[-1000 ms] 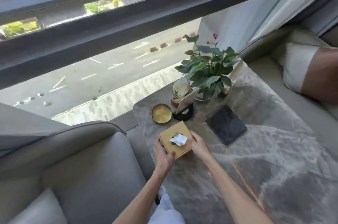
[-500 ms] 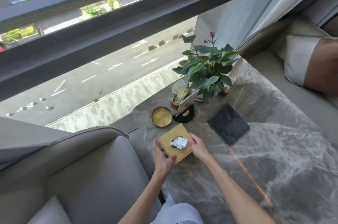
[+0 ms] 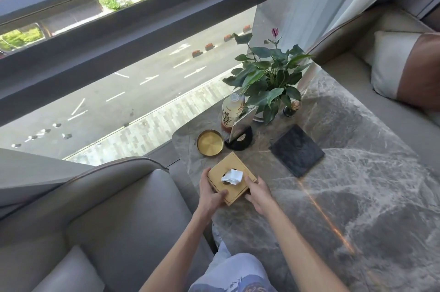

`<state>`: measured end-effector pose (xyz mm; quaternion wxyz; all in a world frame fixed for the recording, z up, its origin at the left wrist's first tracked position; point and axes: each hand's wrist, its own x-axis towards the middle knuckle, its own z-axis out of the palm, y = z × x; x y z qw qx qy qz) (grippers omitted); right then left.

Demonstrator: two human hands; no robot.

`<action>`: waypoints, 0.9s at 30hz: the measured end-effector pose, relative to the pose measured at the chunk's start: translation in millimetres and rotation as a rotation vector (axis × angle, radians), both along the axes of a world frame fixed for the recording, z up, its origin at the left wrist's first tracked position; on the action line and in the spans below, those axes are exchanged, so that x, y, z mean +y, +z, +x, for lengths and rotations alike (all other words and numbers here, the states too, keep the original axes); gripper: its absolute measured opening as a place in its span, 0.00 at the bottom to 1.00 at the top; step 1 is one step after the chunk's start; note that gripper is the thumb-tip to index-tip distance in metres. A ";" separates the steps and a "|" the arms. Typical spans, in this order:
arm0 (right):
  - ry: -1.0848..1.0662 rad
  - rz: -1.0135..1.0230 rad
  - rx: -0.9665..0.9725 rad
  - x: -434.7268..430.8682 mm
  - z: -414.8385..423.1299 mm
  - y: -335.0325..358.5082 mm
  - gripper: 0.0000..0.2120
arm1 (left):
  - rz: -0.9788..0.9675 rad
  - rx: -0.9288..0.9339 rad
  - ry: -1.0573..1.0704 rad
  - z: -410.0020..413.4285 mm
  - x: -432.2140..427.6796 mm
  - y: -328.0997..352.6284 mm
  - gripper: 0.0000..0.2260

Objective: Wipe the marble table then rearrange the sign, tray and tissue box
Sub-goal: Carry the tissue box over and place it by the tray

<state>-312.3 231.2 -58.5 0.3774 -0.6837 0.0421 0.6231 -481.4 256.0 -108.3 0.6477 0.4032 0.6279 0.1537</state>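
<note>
The left hand (image 3: 210,192) clamps the left side of the tissue box (image 3: 232,178), thumb across the near corner. The right hand (image 3: 258,192) presses against the box's right side, fingers closed on it. The box sits on the worktop (image 3: 357,196) close to its left edge, beside the sofa arm (image 3: 133,172).

Risk: a push to the left would probably carry the box past that edge and into the gap by the sofa. Cause: little marble remains on that side. A push away from the person would likely strike the tray (image 3: 210,142), which lies just beyond the box, near the rounded far-left corner. The tissue (image 3: 232,177) stands loose in the opening and could snag on a finger.

The sign (image 3: 240,133) stands just right of the tray, with a bottle (image 3: 231,110) and plant (image 3: 269,77) behind it. Contact here could tip the sign or bottle. A dark cloth (image 3: 296,151) lies well apart to the right.

Open room: the broad bare marble right of and nearer than the cloth.
</note>
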 end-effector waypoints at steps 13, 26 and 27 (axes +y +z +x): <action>0.225 -0.184 -0.089 -18.7 -24.1 -5.9 0.39 | -0.287 -0.014 0.019 3.7 14.5 75.9 0.33; 0.256 -0.169 -0.081 -19.0 -25.0 -11.4 0.35 | -0.257 -0.063 -0.004 12.1 18.4 85.5 0.24; 0.256 -0.167 -0.079 -18.7 -24.7 -12.4 0.35 | -0.256 -0.063 -0.017 12.6 18.8 86.8 0.24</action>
